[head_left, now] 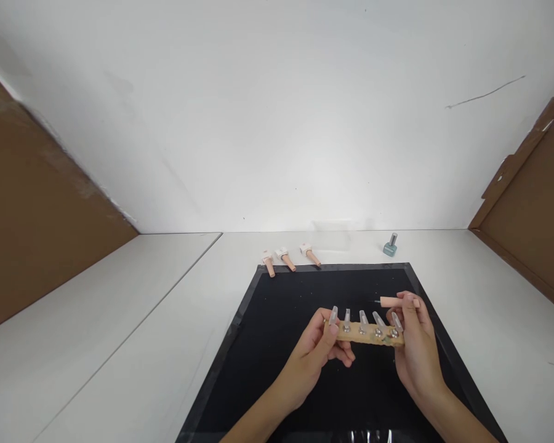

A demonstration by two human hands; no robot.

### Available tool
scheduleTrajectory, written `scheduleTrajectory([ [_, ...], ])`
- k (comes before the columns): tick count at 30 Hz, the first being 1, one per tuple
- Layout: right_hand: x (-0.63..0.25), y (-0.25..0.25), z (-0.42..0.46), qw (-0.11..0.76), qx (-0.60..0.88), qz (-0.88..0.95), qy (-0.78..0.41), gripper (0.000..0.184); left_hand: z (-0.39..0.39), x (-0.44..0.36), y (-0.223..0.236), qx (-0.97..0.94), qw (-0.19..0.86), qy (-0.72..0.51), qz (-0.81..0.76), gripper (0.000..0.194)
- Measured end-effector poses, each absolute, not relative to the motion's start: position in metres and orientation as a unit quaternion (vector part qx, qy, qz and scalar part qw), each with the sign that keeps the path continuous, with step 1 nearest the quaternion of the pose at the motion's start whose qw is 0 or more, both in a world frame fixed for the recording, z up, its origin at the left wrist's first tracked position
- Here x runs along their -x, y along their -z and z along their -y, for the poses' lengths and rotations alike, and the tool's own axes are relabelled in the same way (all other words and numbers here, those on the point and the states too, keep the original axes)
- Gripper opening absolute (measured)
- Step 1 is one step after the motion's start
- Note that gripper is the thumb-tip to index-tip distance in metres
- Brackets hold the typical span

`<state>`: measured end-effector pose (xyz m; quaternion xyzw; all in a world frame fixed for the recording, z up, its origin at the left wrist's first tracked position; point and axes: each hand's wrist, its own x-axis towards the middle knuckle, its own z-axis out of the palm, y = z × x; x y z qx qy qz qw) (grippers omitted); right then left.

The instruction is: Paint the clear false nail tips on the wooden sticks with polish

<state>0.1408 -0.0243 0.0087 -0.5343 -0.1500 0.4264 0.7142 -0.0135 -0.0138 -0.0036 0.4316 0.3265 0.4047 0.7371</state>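
Over the black mat, my left hand (311, 347) grips the left end of a tan nail display stand (367, 333). Several clear false nails (363, 317) stand upright along it on round silver mounts. In my right hand (418, 344) is a nail polish brush (394, 302) with a peach cap handle, held between thumb and fingers. Its thin dark bristle end points left, above the nails and apart from them. My right fingers are close to the stand's right end; whether they touch it I cannot tell.
A black mat (286, 307) with taped edges lies on the white table (166, 344). Behind it are several nail polish bottles, among them a peach-capped one (310, 253) lying tilted and a teal one (390, 247). A white wall and brown side panels (37, 203) surround the table.
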Motion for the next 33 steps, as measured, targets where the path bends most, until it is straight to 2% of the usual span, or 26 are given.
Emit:
scheduleTrajectory([
  [7, -0.144, -0.008, 0.022, 0.703, 0.514, 0.16, -0.466, 0.046, 0.016, 0.014, 0.008, -0.497, 0.713, -0.392, -0.301, 0.045],
  [12, -0.146, -0.006, 0.021, 0.691, 0.527, 0.199, -0.454, 0.04, 0.021, 0.019, 0.01, -0.58, 0.64, -0.382, -0.329, 0.039],
  [17, -0.163, -0.01, 0.014, 0.735, 0.518, 0.211, -0.384, 0.037, 0.023, 0.03, 0.01, -0.685, 0.545, -0.328, -0.355, 0.035],
  [21, -0.17, -0.019, 0.016, 0.777, 0.476, 0.263, -0.317, 0.038, 0.022, 0.038, 0.006, -0.733, 0.514, -0.261, -0.362, 0.033],
  [24, -0.165, -0.023, 0.021, 0.759, 0.457, 0.319, -0.336, 0.033, 0.021, 0.037, 0.004, -0.724, 0.523, -0.257, -0.37, 0.033],
  [30, -0.164, -0.021, 0.023, 0.744, 0.455, 0.337, -0.354, 0.028, 0.018, 0.025, 0.017, -0.608, 0.643, -0.336, -0.322, 0.038],
  [33, -0.166, -0.021, 0.022, 0.741, 0.459, 0.332, -0.361, 0.027, 0.018, 0.022, 0.02, -0.589, 0.658, -0.348, -0.315, 0.038],
])
